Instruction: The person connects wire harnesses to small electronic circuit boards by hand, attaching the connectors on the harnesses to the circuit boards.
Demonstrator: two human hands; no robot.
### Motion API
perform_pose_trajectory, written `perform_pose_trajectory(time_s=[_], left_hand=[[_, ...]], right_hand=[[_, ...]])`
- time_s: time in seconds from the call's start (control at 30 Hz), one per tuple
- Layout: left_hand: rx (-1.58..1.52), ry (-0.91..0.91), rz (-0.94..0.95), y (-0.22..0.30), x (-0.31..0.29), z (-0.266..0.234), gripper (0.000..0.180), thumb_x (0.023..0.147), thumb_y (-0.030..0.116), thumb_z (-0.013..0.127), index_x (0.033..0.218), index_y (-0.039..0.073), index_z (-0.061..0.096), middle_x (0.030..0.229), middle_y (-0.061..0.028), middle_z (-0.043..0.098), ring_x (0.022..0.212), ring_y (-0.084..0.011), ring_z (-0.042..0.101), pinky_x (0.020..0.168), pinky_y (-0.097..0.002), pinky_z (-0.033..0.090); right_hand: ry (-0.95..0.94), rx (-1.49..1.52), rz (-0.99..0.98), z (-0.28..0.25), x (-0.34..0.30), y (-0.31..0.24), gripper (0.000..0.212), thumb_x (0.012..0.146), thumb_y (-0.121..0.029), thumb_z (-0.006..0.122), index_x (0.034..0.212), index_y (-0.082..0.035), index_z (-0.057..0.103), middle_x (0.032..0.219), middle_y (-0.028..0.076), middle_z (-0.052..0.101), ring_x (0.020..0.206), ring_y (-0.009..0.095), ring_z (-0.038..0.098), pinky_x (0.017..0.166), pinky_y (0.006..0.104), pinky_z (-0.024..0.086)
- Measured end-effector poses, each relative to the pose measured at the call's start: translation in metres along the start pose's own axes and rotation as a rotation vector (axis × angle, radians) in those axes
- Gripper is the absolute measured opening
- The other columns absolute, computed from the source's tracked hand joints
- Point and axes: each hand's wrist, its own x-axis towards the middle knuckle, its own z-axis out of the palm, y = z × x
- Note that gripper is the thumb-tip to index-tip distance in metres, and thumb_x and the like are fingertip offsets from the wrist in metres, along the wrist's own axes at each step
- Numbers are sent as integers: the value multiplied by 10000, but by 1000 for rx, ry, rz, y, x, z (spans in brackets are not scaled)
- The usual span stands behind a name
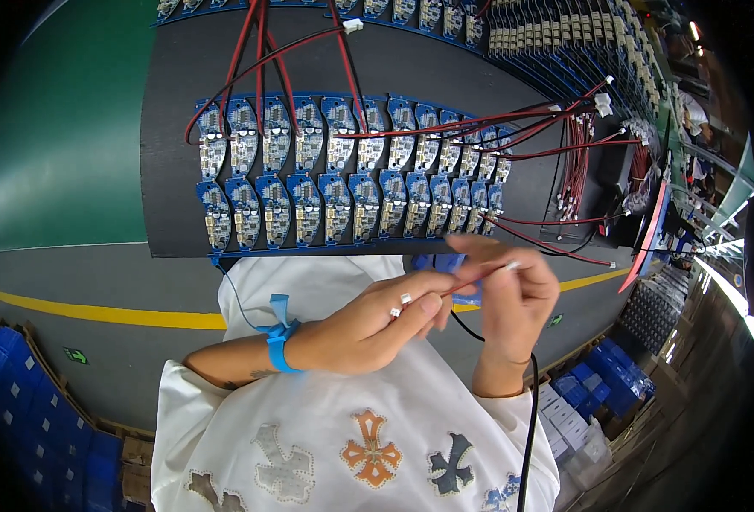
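Note:
Both hands are in front of my chest, just below the near edge of the black work surface (172, 171). My left hand (377, 320), with a blue wrist strap (281, 346) on its wrist, is closed around thin red connector cables; two small white plugs (401, 305) stick out by its thumb. My right hand (518, 294), slightly blurred, pinches the other end of a red cable (466, 283) near a white plug (511, 266). Beyond the hands lies a panel of blue circuit boards (337, 205) in two rows. Several red and black wires (262, 77) run from the upper row.
More boards (556, 34) stand packed at the far right. A bundle of red cables (575, 162) lies right of the panel. A black cord (530, 427) hangs beside my right arm. Green matting (61, 136) covers the left; blue boxes (31, 410) stand on the floor.

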Motion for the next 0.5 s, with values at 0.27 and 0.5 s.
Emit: perform_pose_trajectory(time_s=[0.27, 0.5], left_hand=[[95, 348, 127, 14, 1, 1, 263, 1002, 194, 382, 1065, 0, 548, 673, 16, 438, 611, -42, 375, 556, -192, 313], [-270, 441, 88, 5, 0, -5, 259, 995, 226, 421, 939, 24, 573, 493, 73, 362, 436, 8, 263, 415, -194, 227]], right_hand=[[-57, -756, -242, 0, 6, -20, 164, 650, 46, 751, 789, 48, 664, 753, 137, 649, 611, 161, 583, 547, 244, 442], [357, 110, -229, 3, 1, -27, 151, 792, -87, 663, 783, 64, 666, 653, 87, 559, 537, 127, 499, 441, 244, 370]])
